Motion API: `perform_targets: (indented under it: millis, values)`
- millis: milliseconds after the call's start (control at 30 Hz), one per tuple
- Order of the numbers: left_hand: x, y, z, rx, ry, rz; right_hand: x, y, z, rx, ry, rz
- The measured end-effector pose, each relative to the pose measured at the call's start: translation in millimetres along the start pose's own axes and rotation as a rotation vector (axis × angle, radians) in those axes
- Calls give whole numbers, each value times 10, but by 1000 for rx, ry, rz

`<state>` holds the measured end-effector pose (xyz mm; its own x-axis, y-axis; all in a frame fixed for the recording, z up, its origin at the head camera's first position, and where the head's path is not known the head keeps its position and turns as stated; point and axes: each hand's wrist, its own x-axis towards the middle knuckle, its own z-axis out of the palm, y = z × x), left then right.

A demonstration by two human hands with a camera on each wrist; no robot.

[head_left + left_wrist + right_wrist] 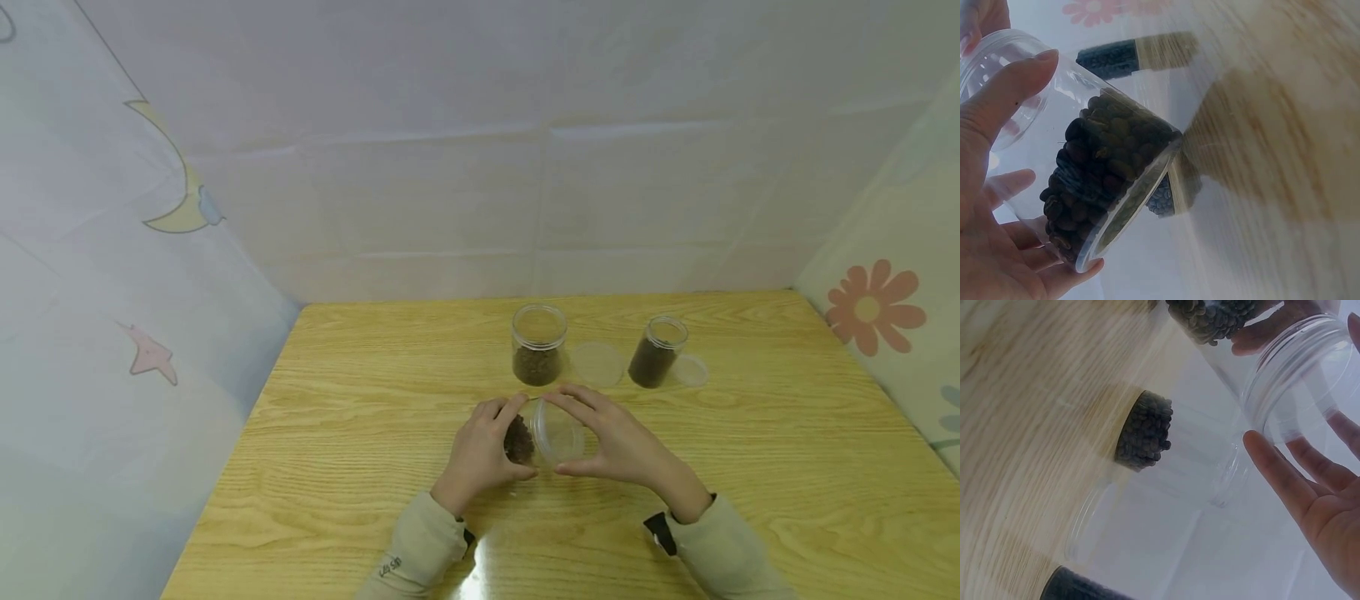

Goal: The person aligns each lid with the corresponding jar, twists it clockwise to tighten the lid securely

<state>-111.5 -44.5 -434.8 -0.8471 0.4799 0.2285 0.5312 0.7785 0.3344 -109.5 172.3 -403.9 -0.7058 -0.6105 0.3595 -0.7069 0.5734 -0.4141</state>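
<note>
My left hand [480, 446] grips a clear plastic jar [520, 442] partly filled with dark beans. In the left wrist view the beans [1107, 165] lie toward the tilted jar's base, and my thumb and fingers curl around its wall. Over at the jar's mouth, my right hand [618, 442] holds the clear round lid [561, 435] between thumb and fingers. The right wrist view shows fingers [1279, 475] around the clear rim. Whether the lid touches the jar cannot be made out.
Behind my hands stands a wide, lidless jar [537, 362] of dark beans, with a clear lid [597, 364] beside it. Farther right are a narrower lidless jar [654, 358] with dark contents and its small lid [690, 371]. All stand on a wooden table [360, 417] against a cloth backdrop.
</note>
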Motion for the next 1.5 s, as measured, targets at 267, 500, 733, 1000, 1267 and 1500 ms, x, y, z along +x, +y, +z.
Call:
perform_targets:
  millis: [267, 500, 733, 1000, 1267, 1500]
  values:
    - [1, -13, 4, -20, -15, -12, -20, 12, 2, -9, -12, -51]
    - [5, -34, 19, -31, -15, -7, 3, 48, 9, 32, -2, -181]
    - [6, -39, 20, -26, -7, -3, 9, 62, 36, 25, 52, -216]
    - [7, -39, 19, -29, -7, -2, 13, 74, 43, 16, 59, -213]
    - [-3, -49, 31, -37, 14, 6, 17, 77, 72, 22, 64, -186]
    - [-15, -38, 44, -42, 37, 13, 20, 43, 76, 46, 49, -126]
